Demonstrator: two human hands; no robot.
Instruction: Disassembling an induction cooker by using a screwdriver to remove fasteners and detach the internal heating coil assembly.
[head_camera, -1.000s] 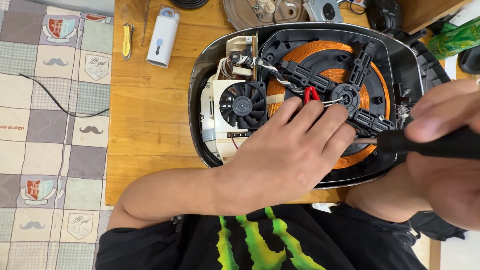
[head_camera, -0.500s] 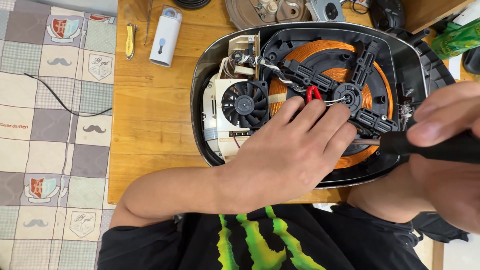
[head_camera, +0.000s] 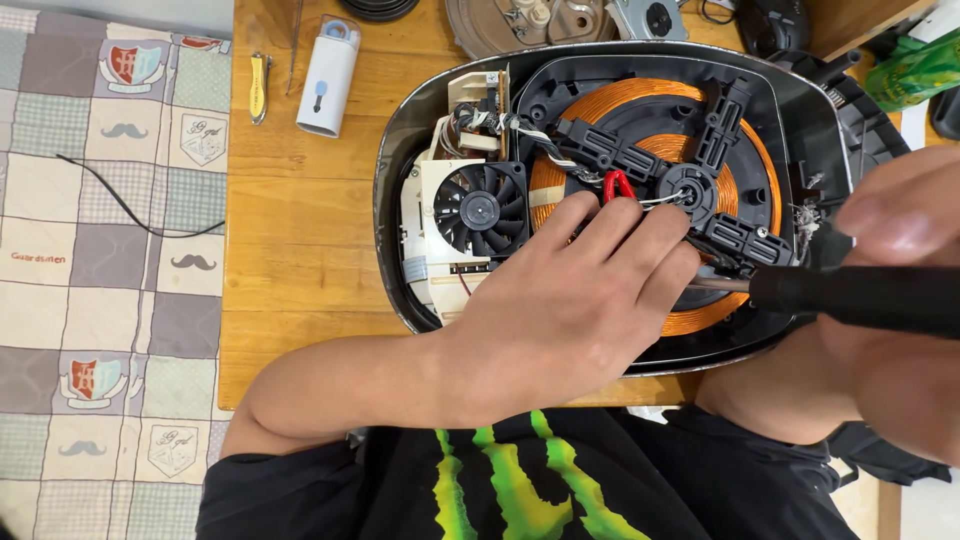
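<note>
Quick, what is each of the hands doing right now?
Left hand: open, palm down on the copper coil, holding nothing.
Right hand: closed around a black screwdriver.

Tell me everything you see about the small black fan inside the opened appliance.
The fan is black plastic, with curved blades around a round hub, set in a square black frame. It lies flat, facing up, on a cream plastic housing at the left end of the appliance shell, beside the copper coil. No blur shows. The left hand lies just right of it, not clearly touching.
</note>
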